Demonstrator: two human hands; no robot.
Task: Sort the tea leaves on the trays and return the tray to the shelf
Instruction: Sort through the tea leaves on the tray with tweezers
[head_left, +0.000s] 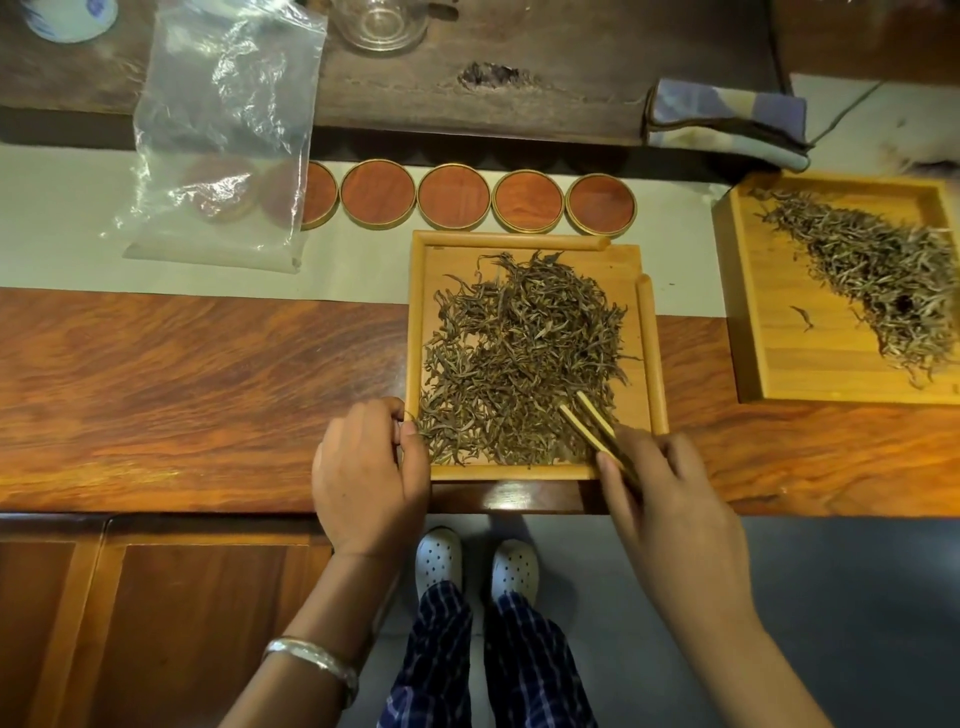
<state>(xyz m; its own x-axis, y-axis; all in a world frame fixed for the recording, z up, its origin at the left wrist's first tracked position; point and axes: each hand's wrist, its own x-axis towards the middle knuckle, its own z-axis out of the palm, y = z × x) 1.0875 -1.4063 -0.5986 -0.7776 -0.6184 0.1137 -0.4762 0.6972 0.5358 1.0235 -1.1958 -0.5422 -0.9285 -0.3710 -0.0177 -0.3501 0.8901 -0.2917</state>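
- Grey floor lies nearest, with two white perforated shoes and dark checked trousers between the forearms; a brown wooden cabinet front fills the near left.
- On the left wrist sits a silver bangle.
- Above that runs the reddish wooden desk, its near edge just over the shoes.
- The left hand rests at the near left corner of the middle tray, fingers curled and pinched at the rim; whether they grip the rim or a leaf, I cannot tell.
- The right hand is closed around bamboo tweezers, whose two tips stand slightly apart and reach into the near right part of the leaf pile.
- Dark tea leaves cover most of the middle tray, thinner toward its far edge.
- A second tray lies to the right, well apart, holding a paler heap of tea that trails toward its far left corner; one stray leaf lies beside the heap.
- Just beyond the middle tray, a row of round red-brown coasters sits on a pale runner.
- A clear plastic bag covers the leftmost coasters.
- Farther right lies a folded blue-grey cloth.
- Farthest, on a dark wood board, stand a glass vessel and a blue-and-white cup.
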